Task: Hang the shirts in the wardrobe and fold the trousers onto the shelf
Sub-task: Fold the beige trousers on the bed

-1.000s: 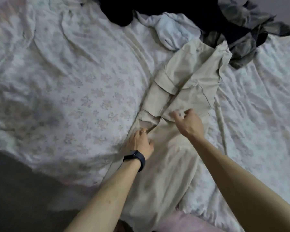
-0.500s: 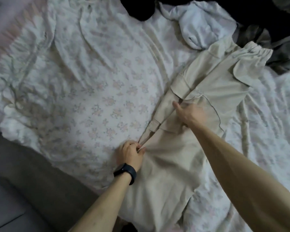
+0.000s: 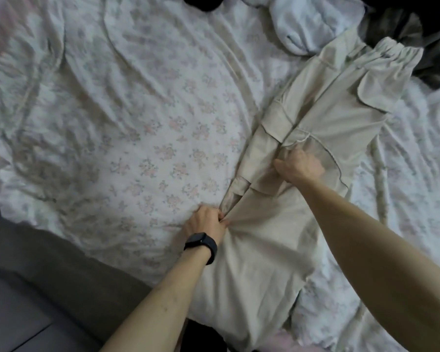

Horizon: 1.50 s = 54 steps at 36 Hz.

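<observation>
Head view, one entry per item, each placed against the trousers.

Beige cotton cargo trousers with flap pockets and a gathered elastic waistband (image 3: 313, 138): laid lengthwise on the bed, waistband at the far end, legs running toward the person and hanging off the near edge. One leg appears stacked on the other, which would suit a lengthwise fold. Not yet on any shelf; no shelf or wardrobe is in view.

Left hand (image 3: 206, 222): at the trousers' left edge, about midway down, fingers closed and pinching a bunch of cloth. Creases fan out from the pinch, so the hand is likely pulling the edge taut to square it.

Right hand (image 3: 300, 166): on top of the trousers, just below the lower flap pocket, blurred (finger detail unclear). It seems to lie palm down with the thumb out, probably pinning the layers while the other edge is drawn.

Black smartwatch (image 3: 200, 243): on the left wrist, beside the trousers' left edge.

White bedsheet with a faint pink floral print (image 3: 142, 138): under and all round the trousers; rumpled, a soft surface that will let the cloth creep.

White crumpled garment (image 3: 305, 24): just beyond the waistband, kind uncertain.

Dark heap of clothing (image 3: 417, 29): beyond the waistband to the right, still unsorted; shirts may lie in it, but that cannot be told.

Judgement: folding is at its early, straightening stage.
</observation>
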Available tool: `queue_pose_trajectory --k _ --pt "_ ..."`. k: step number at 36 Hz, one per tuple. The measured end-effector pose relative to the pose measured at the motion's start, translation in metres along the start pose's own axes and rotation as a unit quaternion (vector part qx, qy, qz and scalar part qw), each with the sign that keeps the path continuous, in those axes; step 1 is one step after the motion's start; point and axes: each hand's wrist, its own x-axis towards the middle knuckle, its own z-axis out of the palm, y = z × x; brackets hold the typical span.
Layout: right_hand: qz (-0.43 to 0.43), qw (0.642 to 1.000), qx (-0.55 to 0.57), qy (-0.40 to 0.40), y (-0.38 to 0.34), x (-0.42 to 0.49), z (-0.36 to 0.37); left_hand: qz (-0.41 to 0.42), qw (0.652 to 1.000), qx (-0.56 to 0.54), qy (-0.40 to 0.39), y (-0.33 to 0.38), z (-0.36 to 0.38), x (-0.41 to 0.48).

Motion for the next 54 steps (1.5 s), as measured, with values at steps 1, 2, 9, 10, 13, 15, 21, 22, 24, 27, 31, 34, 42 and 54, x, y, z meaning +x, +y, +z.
queue_pose_trajectory --k 1,2,9,10,13,15,21,22,24,27,31,34,42,54 --pt "0.007 1.000 0.006 -0.001 0.000 0.000 0.000 0.000 1.000 -0.005 -0.011 0.000 -0.001 0.001" --pt "0.011 1.000 0.016 -0.001 0.000 -0.002 0.000 -0.003 1.000 -0.012 -0.020 0.000 -0.002 0.002" --pt "-0.064 0.979 0.147 0.125 -0.006 -0.029 0.012 0.009 0.996 -0.039 -0.075 -0.013 -0.017 0.002" --pt "-0.080 0.973 0.165 0.137 -0.011 -0.035 0.012 0.010 0.996 -0.037 -0.076 -0.014 -0.019 0.003" --pt "-0.129 0.968 0.186 0.109 -0.025 -0.038 0.018 0.016 0.996 -0.015 -0.082 -0.016 -0.020 0.006" --pt "-0.153 0.969 0.194 0.036 -0.032 -0.030 0.022 0.022 0.996 -0.002 -0.090 -0.016 -0.020 0.005" --pt "-0.140 0.981 0.095 -0.095 -0.029 -0.018 0.024 0.041 0.988 0.043 -0.143 -0.009 -0.033 0.016" --pt "-0.139 0.980 0.113 -0.088 -0.026 -0.018 0.024 0.047 0.984 0.060 -0.158 -0.007 -0.037 0.019" --pt "-0.126 0.974 0.167 -0.083 -0.019 -0.022 0.020 0.055 0.979 0.083 -0.179 0.001 -0.046 0.025" --pt "-0.095 0.961 0.257 -0.046 -0.002 -0.016 0.005 0.086 0.980 0.096 -0.153 0.032 -0.071 0.046" --pt "-0.050 0.937 0.341 0.050 0.022 0.003 -0.026 0.150 0.985 0.044 -0.068 0.090 -0.110 0.084" --pt "-0.012 0.912 0.386 0.134 0.040 0.018 -0.049 0.194 0.981 0.008 -0.027 0.137 -0.132 0.113" --pt "0.099 0.869 0.448 0.187 0.085 0.088 -0.089 0.244 0.968 -0.056 -0.011 0.269 -0.153 0.182" --pt "0.057 0.750 0.656 0.060 0.081 0.213 -0.127 0.285 0.948 -0.130 0.054 0.367 -0.152 0.267"
